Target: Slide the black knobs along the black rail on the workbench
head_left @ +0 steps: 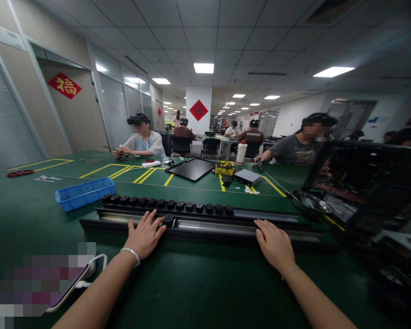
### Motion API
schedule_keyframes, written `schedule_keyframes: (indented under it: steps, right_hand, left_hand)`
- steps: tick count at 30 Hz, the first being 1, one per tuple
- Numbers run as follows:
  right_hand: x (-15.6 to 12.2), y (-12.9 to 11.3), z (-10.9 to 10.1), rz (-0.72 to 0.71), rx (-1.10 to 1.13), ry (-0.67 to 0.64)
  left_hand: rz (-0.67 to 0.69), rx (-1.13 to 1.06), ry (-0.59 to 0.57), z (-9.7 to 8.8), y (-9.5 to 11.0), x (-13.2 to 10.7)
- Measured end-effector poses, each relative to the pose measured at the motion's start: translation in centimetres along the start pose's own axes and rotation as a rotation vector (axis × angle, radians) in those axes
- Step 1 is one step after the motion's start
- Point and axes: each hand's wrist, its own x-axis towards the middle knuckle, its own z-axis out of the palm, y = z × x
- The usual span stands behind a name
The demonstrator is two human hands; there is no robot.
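A long black rail [212, 227] with a shiny metal channel lies across the green table in front of me. My left hand [143, 238] rests on its left part with fingers spread. The fingertips are beside a small round black piece [169, 220] sitting in the channel, and I cannot tell whether they touch it. Farther right, my right hand [277, 246] lies on the rail's near edge, fingers stretched out. Just behind runs a second black rail [263, 216], carrying a row of similar round black pieces [171, 204] from its left end to past the middle.
A blue bin [85, 193] stands behind the rails at left, a phone [66, 288] with a white cable at near left. At right are a metal bowl [310, 202] and an open black computer case [359, 183]. Two people sit across the table [205, 292].
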Motion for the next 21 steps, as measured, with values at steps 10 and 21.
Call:
schedule_keyframes:
  steps: [10,21]
  right_hand:
    - [-0.04,0.07,0.17,-0.001,-0.019,0.025]
    - [-0.02,0.02,0.09,0.000,-0.006,0.016]
  left_hand:
    - [0.004,0.016,0.022,0.06,0.17,-0.08]
    - [0.005,0.023,-0.008,-0.18,0.14,0.00]
